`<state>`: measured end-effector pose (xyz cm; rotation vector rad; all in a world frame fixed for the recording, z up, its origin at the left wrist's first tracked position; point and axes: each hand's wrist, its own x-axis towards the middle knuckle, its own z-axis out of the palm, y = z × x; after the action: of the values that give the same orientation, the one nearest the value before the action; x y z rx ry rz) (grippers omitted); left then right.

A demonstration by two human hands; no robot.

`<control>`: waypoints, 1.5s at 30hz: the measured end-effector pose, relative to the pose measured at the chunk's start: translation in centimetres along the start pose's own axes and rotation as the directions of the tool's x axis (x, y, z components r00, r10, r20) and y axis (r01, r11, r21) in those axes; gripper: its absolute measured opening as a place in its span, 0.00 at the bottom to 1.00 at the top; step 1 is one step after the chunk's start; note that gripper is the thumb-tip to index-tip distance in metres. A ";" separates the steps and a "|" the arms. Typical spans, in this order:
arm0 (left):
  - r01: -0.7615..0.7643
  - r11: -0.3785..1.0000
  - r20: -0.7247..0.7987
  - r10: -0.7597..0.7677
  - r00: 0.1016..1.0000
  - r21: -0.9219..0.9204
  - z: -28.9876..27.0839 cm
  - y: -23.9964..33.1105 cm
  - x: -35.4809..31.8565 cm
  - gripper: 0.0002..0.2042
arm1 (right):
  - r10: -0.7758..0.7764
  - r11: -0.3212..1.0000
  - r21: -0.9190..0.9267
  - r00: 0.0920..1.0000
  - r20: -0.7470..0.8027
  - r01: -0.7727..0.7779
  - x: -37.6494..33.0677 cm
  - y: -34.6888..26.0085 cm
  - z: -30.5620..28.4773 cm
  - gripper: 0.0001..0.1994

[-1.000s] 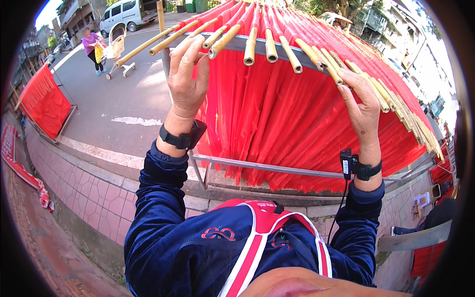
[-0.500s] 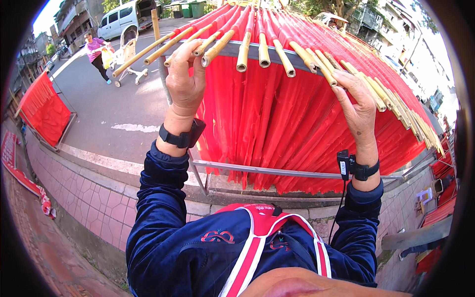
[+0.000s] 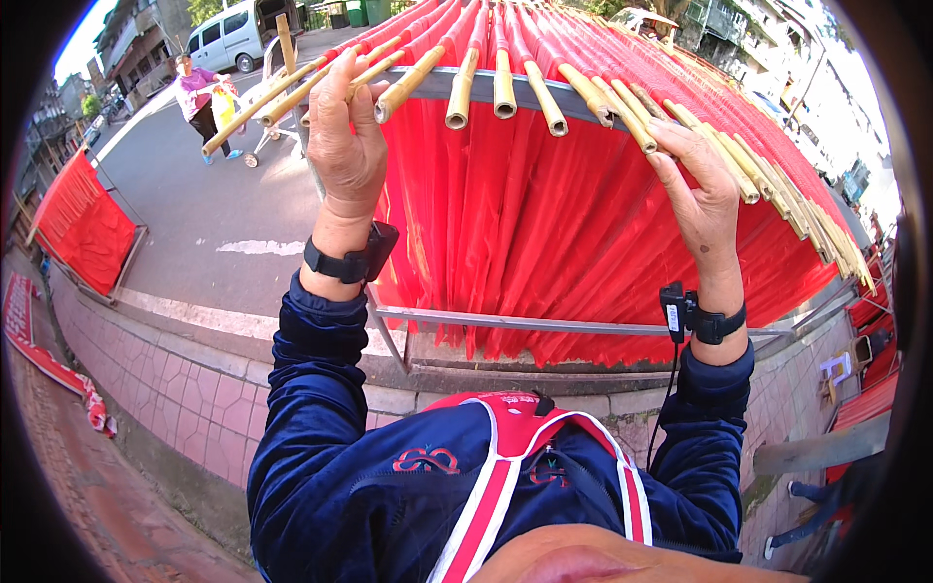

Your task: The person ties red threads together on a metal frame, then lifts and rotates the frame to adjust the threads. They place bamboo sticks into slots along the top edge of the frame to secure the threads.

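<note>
Long red cloths hang from bamboo poles laid side by side across a metal rack, their bare ends toward me. At the left of the row, my left hand is closed around one bamboo pole, thumb and fingers on either side; its end shows partly behind the hand. Farther right, my right hand pinches near the end of another bamboo pole, its fingertips partly hiding the contact. Both wrists wear black straps with small devices.
A lower metal bar crosses the rack before me. A smaller rack with red cloth stands at left. On the road, a person in purple is beside a wheeled cart, near a parked van. Tiled pavement lies below.
The pole ends in the middle have shifted slightly left and up in view. My left hand has moved a little left, still on its pole. The person in purple has moved right.
</note>
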<state>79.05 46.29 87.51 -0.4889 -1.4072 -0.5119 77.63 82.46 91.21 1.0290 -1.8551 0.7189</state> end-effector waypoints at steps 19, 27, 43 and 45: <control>-0.056 0.990 0.163 0.077 0.984 -0.131 1.4 4.2 -2.3 0.24 | -0.038 0.999 0.007 0.999 -0.038 0.039 0.1 0.3 -0.1 0.09; -0.047 0.995 0.158 0.060 0.986 -0.085 3.0 5.1 -1.3 0.17 | -0.066 0.998 -0.023 0.996 -0.060 0.064 -0.1 0.5 0.1 0.09; 0.016 0.992 0.070 -0.007 0.998 -0.127 3.2 5.9 -2.9 0.17 | -0.103 0.995 -0.004 0.991 -0.088 0.103 -0.5 1.3 0.4 0.09; -0.025 0.990 0.103 0.040 0.994 -0.142 3.5 6.6 -2.7 0.19 | -0.098 0.995 0.002 0.992 -0.080 0.099 -0.5 1.5 0.4 0.09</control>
<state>79.99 53.78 85.09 -0.6596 -1.4681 -0.5677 76.34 83.06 90.49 1.0725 -1.7221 0.6975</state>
